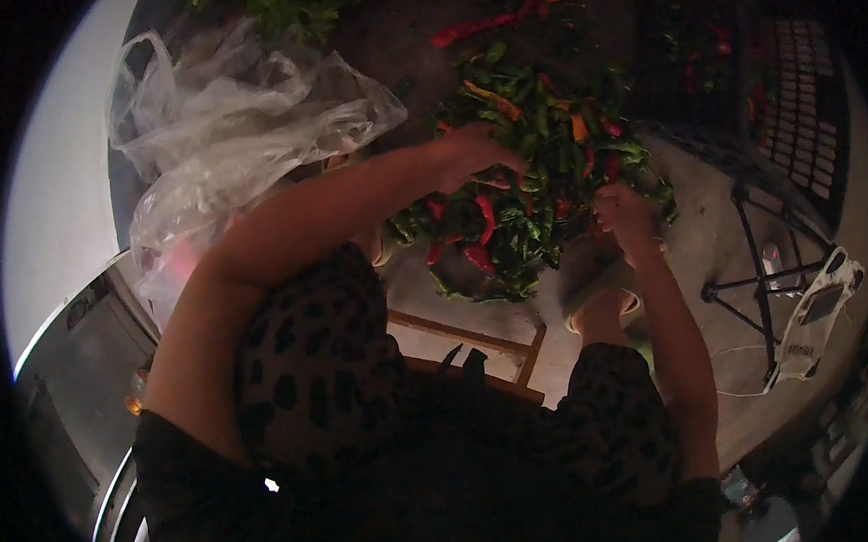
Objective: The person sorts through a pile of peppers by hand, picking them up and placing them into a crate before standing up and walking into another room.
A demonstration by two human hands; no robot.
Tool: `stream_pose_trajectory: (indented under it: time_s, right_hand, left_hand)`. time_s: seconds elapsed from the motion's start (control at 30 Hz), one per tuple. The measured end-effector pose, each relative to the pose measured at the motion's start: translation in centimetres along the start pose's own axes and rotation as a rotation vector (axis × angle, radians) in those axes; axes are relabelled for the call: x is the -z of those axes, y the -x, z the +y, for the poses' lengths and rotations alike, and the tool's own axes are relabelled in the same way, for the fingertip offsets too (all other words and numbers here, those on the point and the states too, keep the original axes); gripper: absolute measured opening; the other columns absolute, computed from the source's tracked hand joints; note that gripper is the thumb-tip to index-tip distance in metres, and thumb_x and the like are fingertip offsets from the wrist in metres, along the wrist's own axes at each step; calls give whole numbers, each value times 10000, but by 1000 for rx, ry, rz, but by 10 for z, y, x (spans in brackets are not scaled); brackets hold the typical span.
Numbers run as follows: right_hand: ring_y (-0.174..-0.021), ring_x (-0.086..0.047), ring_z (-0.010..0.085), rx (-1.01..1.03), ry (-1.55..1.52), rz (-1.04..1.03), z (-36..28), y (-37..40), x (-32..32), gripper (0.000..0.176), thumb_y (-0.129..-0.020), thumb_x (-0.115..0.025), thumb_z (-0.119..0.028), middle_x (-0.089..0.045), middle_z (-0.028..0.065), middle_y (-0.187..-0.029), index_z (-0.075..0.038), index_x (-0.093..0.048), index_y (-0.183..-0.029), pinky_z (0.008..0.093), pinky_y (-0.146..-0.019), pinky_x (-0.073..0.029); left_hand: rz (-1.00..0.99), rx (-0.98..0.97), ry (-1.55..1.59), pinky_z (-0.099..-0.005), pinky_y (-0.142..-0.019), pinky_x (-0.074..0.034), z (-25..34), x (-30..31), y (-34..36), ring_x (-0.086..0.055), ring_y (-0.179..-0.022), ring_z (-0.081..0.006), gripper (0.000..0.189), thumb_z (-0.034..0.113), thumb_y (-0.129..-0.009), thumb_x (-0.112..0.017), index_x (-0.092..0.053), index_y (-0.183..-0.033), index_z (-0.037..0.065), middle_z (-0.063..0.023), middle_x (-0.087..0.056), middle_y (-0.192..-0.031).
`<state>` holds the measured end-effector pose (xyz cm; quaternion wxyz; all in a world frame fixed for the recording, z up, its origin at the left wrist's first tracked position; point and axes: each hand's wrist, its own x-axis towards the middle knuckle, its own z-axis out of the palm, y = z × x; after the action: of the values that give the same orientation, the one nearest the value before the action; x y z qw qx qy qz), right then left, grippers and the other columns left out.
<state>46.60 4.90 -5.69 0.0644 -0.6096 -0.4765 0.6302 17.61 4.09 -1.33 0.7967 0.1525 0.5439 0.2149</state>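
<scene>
A heap of green and red chili peppers lies on the floor in front of me. My left hand reaches over the left part of the heap, fingers stretched out and apart, with no pepper plainly held. Just below it is a curved red pepper. At the right edge of the heap, my right hand has its fingers curled closed. Whatever is between them is too dark and small to name. An orange pepper lies on top of the heap, above my right hand.
A clear plastic bag spreads out at the left. Leafy greens are at the top. A wooden stool stands between my legs. On the right are a black folding frame, a white power strip with a cord, and a slotted crate.
</scene>
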Motion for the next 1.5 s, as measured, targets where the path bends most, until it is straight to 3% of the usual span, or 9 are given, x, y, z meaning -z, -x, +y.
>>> stream_pose_trajectory:
  time_s: [0.17, 0.27, 0.33, 0.47, 0.67, 0.87, 1.07, 1.17, 1.5]
  right_hand:
    - [-703, -555, 102, 37, -254, -70, -15, 3, 8, 245, -816, -588, -151, -577, 24, -845, -48, -558, -1035, 256, -602, -459]
    - [-796, -563, 124, -15, -64, 187, -36, 6, 3, 321, -817, -592, -152, -573, 61, -955, -43, -511, -1108, 280, -669, -460]
    - [-855, -563, 171, 261, 241, 226, -13, 0, 1, 359, -803, -597, -151, -558, 97, -1019, -43, -494, -1130, 309, -717, -456]
    - [-949, -540, 261, 661, 801, 16, -45, 43, -18, 376, -784, -595, -145, -541, 149, -1055, -40, -492, -1130, 361, -798, -442]
    - [-927, -538, 283, 892, 1195, -504, -67, 57, -35, 302, -799, -572, -156, -538, 133, -1000, -60, -527, -1082, 374, -790, -454]
    - [-893, -577, 311, 52, 695, -202, -60, 32, -136, 307, -806, -598, -248, -604, 136, -938, -34, -549, -1020, 387, -767, -460]
    - [-822, -615, 295, 227, 736, -93, -17, 6, -136, 297, -826, -588, -268, -633, 140, -883, -29, -570, -1001, 372, -698, -476]
    - [-792, -613, 193, -211, 180, -277, -73, 2, -113, 255, -848, -579, -201, -632, 48, -919, -41, -572, -1046, 317, -628, -463]
    - [-880, -551, 121, -154, -771, -568, -113, -15, -148, 249, -904, -499, -129, -589, 41, -1010, -31, -530, -1132, 273, -726, -441]
  left_hand:
    - [41, 63, -54, -281, -746, -508, 8, 0, 3, -573, -880, -153, 322, 41, -660, -707, -584, -958, 51, -36, -605, -952]
    - [-108, -954, -1473, -292, -771, -496, 5, 32, -1, -570, -894, -157, 320, 38, -650, -705, -593, -949, 53, -29, -610, -972]
    - [-5, -1030, -1452, -298, -777, -486, 10, 40, 5, -574, -885, -153, 309, 50, -662, -696, -596, -955, 52, -21, -618, -979]
    - [83, -258, 6, -311, -772, -475, 36, 29, 25, -580, -862, -142, 302, 70, -682, -678, -599, -972, 47, -17, -634, -957]
    - [156, -288, -167, -283, -762, -453, 36, 59, 43, -584, -837, -118, 250, 111, -757, -645, -595, -997, 63, -33, -643, -873]
    - [253, -242, -21, -278, -596, -465, 10, 76, 54, -568, -694, -129, 276, 110, -665, -686, -614, -926, 58, -21, -629, -780]
    - [144, -170, -76, -265, -701, -436, 4, 90, 59, -570, -782, -124, 217, 129, -717, -660, -587, -909, 61, -31, -624, -811]
    - [188, -46, -186, -271, -700, -435, -2, 95, 42, -560, -778, -122, 194, 127, -722, -642, -586, -892, 55, -34, -621, -802]
    - [136, -139, 86, -324, -764, -445, -11, 92, 44, -558, -894, -187, 570, 193, -693, -758, -512, -1180, 29, -76, -598, -1008]
